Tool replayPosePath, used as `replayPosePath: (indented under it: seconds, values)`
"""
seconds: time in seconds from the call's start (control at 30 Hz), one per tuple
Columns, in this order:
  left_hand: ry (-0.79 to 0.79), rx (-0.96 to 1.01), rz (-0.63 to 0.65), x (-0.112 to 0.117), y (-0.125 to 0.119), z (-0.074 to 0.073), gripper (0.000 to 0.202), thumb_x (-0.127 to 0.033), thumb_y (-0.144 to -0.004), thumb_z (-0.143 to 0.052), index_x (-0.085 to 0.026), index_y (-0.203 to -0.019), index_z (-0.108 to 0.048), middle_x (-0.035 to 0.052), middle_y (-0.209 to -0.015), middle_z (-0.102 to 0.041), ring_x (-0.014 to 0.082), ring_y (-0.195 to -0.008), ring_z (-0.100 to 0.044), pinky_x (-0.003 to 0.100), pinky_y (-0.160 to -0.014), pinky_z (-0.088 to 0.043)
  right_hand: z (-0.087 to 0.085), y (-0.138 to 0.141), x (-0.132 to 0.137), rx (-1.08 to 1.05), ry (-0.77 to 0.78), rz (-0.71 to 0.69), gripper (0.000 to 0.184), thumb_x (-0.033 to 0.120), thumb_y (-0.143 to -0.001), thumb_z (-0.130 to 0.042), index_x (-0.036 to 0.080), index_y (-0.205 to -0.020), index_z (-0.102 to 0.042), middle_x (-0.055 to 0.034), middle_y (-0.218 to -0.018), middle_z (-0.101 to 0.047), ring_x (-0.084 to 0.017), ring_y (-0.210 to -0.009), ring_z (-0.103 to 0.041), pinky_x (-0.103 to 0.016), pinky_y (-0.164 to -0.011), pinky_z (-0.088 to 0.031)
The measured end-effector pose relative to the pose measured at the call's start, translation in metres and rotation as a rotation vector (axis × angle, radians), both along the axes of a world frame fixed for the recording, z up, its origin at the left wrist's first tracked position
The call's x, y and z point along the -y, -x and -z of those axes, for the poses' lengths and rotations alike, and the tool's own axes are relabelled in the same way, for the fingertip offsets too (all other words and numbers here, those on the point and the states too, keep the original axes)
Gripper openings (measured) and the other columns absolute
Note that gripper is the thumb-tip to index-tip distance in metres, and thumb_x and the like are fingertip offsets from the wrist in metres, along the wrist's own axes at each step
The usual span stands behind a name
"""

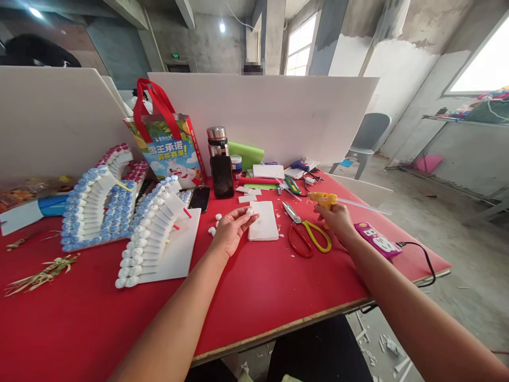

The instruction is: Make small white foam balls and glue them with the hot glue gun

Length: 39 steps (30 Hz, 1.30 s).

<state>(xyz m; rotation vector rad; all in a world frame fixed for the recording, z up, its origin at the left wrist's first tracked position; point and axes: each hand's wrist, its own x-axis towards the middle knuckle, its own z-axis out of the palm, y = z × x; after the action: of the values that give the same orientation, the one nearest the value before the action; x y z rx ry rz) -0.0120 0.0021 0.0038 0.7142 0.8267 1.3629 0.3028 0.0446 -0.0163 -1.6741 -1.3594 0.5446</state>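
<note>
Between the thumb and fingers of my left hand (pixel 231 232) is a small white rosette (pixel 249 211), above the left edge of a stack of white sheets (pixel 263 225). My right hand (pixel 339 218) grips a yellow glue gun (pixel 324 198), and a clear glue stick (pixel 363 205) juts out of its back. Scissors (pixel 293 214) with one red and one yellow handle lie open between the hands. Several loose white rosettes (pixel 212 231) rest left of my left hand. Further left, a fan-shaped piece edged with white rosettes (pixel 136 260) leans over a white board (pixel 181 260).
Blue-and-white rosette pieces (pixel 85 207), a red-handled bag (pixel 170 154), two phones (pixel 221 178) and a steel thermos (pixel 217 135) stand or lie at the back left. A purple power strip (pixel 377 240) with a black cable sits near the right edge. White panels (pixel 270 116) rise behind.
</note>
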Motion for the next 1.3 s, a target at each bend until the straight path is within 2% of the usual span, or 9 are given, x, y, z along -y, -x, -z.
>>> replayPosePath:
  seconds: [0.07,0.17,0.27,0.4,0.53,0.6,0.73,0.93,1.3]
  values:
    - [0.010,-0.005,-0.021,-0.001,0.000,0.001,0.021,-0.010,-0.071,-0.080,-0.010,-0.092,-0.076,0.0083,-0.090,-0.076,0.0182,-0.089,-0.075,0.025,-0.092,-0.056,-0.018,0.013,0.005,-0.150,0.008,-0.038,0.036,0.049,-0.076,-0.064,0.013,-0.077,-0.070,-0.0059,-0.062,-0.063,-0.013,-0.050,-0.050,-0.026,-0.046,-0.036]
    - [0.012,-0.001,-0.063,-0.004,0.001,0.001,0.020,-0.008,-0.071,-0.080,-0.010,-0.090,-0.075,0.0077,-0.089,-0.076,0.0157,-0.084,-0.074,0.024,-0.089,-0.057,-0.048,0.045,0.013,-0.426,-0.053,-0.246,0.037,0.050,-0.072,-0.073,0.014,-0.081,-0.069,-0.0066,-0.071,-0.066,-0.012,-0.056,-0.051,-0.025,-0.050,-0.037]
    - [0.003,0.016,-0.106,-0.006,0.004,0.001,0.022,-0.008,-0.070,-0.080,-0.011,-0.090,-0.075,0.0074,-0.092,-0.076,0.0151,-0.085,-0.074,0.024,-0.089,-0.057,-0.059,0.084,0.017,-0.620,-0.050,-0.394,0.038,0.051,-0.070,-0.077,0.017,-0.082,-0.067,-0.0038,-0.073,-0.065,-0.011,-0.055,-0.050,-0.026,-0.052,-0.038]
    - [-0.018,0.013,-0.140,-0.007,0.007,0.002,0.025,-0.010,-0.067,-0.083,-0.011,-0.091,-0.076,0.0074,-0.093,-0.076,0.0156,-0.086,-0.073,0.027,-0.091,-0.057,-0.038,0.125,0.018,-0.740,-0.068,-0.562,0.035,0.050,-0.075,-0.073,0.017,-0.073,-0.062,-0.0017,-0.068,-0.060,-0.010,-0.054,-0.047,-0.026,-0.054,-0.036]
    - [-0.030,-0.054,-0.108,-0.005,0.006,0.003,0.030,-0.016,-0.065,-0.087,-0.012,-0.092,-0.076,0.0074,-0.087,-0.076,0.0158,-0.080,-0.073,0.030,-0.088,-0.057,-0.018,0.137,0.021,-0.685,-0.039,-0.567,0.036,0.046,-0.075,-0.075,0.017,-0.066,-0.056,0.0015,-0.060,-0.053,-0.010,-0.054,-0.045,-0.026,-0.055,-0.035]
    - [-0.034,-0.102,-0.066,-0.003,0.002,0.003,0.032,-0.019,-0.064,-0.088,-0.011,-0.093,-0.075,0.0083,-0.088,-0.076,0.0172,-0.080,-0.073,0.031,-0.086,-0.056,-0.017,0.137,0.023,-0.625,-0.035,-0.576,0.034,0.045,-0.073,-0.077,0.017,-0.068,-0.057,0.0023,-0.060,-0.052,-0.010,-0.056,-0.045,-0.026,-0.055,-0.036]
    - [-0.042,-0.129,0.003,0.000,-0.006,0.001,0.032,-0.021,-0.063,-0.089,-0.012,-0.090,-0.074,0.0087,-0.088,-0.076,0.0197,-0.082,-0.073,0.035,-0.086,-0.055,-0.020,0.137,0.027,-0.582,0.023,-0.561,0.038,0.046,-0.069,-0.077,0.016,-0.089,-0.066,0.0015,-0.066,-0.057,-0.011,-0.057,-0.047,-0.025,-0.052,-0.035]
    - [-0.048,-0.146,0.034,0.003,-0.008,0.000,0.028,-0.019,-0.063,-0.088,-0.013,-0.087,-0.075,0.0072,-0.088,-0.075,0.0171,-0.080,-0.071,0.035,-0.088,-0.054,-0.020,0.142,0.030,-0.575,0.023,-0.601,0.029,0.044,-0.072,-0.073,0.016,-0.074,-0.064,0.0038,-0.058,-0.050,-0.009,-0.053,-0.039,-0.025,-0.050,-0.031]
    - [-0.010,-0.098,0.103,-0.001,-0.002,0.005,0.025,-0.015,-0.065,-0.087,-0.013,-0.087,-0.077,0.0074,-0.090,-0.076,0.0171,-0.083,-0.072,0.031,-0.086,-0.055,-0.017,0.142,0.025,-0.527,-0.019,-0.604,0.026,0.041,-0.071,-0.070,0.016,-0.075,-0.065,0.0029,-0.059,-0.054,-0.009,-0.053,-0.042,-0.026,-0.051,-0.033]
